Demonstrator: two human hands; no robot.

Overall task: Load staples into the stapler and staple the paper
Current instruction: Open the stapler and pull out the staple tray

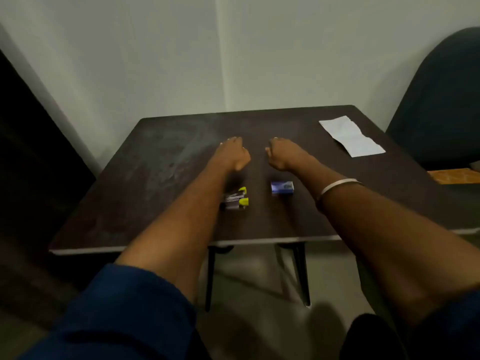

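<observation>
Landmark: we take the dark table (161, 162) as our reference; its top is scuffed and dusty toward its left half.

Left sleeve: we see a blue sleeve (124, 307) pushed up at the near left, off the table's near edge.

Left hand: the left hand (232, 154) is stretched out over the table's middle, palm down, fingers curled loosely inward — it holds nothing. Whether it rests on the surface or hangs just above it, we cannot tell.

Stapler: the stapler (235, 198) lies on the table nearer the front edge than the hands, partly under the left forearm; we make out a dark body with yellow-green parts. Blur keeps us from saying whether it is open or closed.

Staple box: a small blue staple box (282, 187) lies on the table just right of the stapler, apart from it, between the two forearms.

Right hand: the right hand (281, 154) is beside the left over the table's middle, fingers curled under in a loose fist — empty. A pale bangle (337, 187) circles the right forearm.

Paper: the white paper (352, 136) lies flat at the table's far right corner, well apart from both hands.

Chair: a dark chair (441, 100) stands past the table's right edge.
</observation>
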